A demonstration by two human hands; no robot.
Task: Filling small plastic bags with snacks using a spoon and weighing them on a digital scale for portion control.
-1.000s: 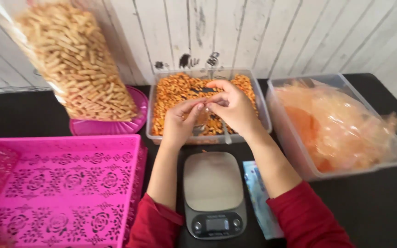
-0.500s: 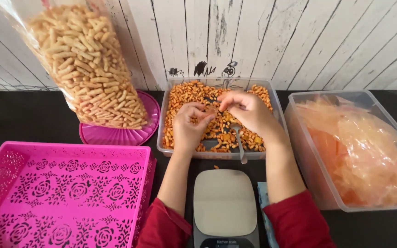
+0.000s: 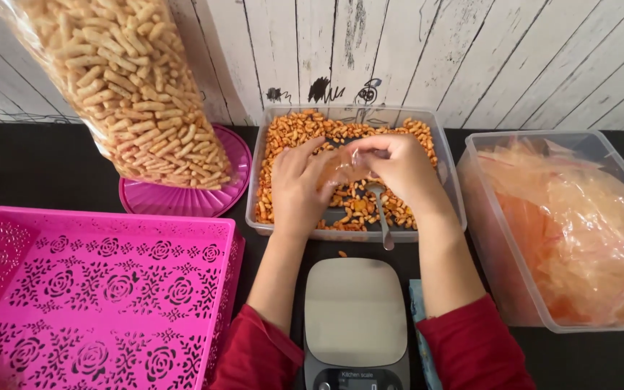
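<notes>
Both hands pinching a small clear bag (image 3: 342, 167) over the snack tub: left hand (image 3: 299, 182) and right hand (image 3: 401, 172) with grip clenched on the bag's mouth, fingertips close together, apparently working the opening apart. Bag held just above the orange snack mix, inside the clear tub (image 3: 442, 170) at the back middle of the tabletop (image 3: 52, 162). Cannot tell whether anything is in the bag yet.

Spoon (image 3: 382, 217) resting in the tub, handle sticking out over the front rim, just below the right wrist, not held. One loose crumb between tub and scale.

Kitchen scale (image 3: 355, 312) directly in front of the tub, between the forearms, plate bare. Red sleeves at bottom edge.

Step judged: opening a bag for filling, early in a portion. Next move likely calls for mouth held wide with one hand, other hand freed for the spoon.

Around: pink lattice basket (image 3: 95, 289) front left, big bag of stick snacks (image 3: 120, 94) standing on a pink lid (image 3: 204, 195) back left, second clear tub of thin plastic bags (image 3: 572, 231) at right, white plank wall behind.
</notes>
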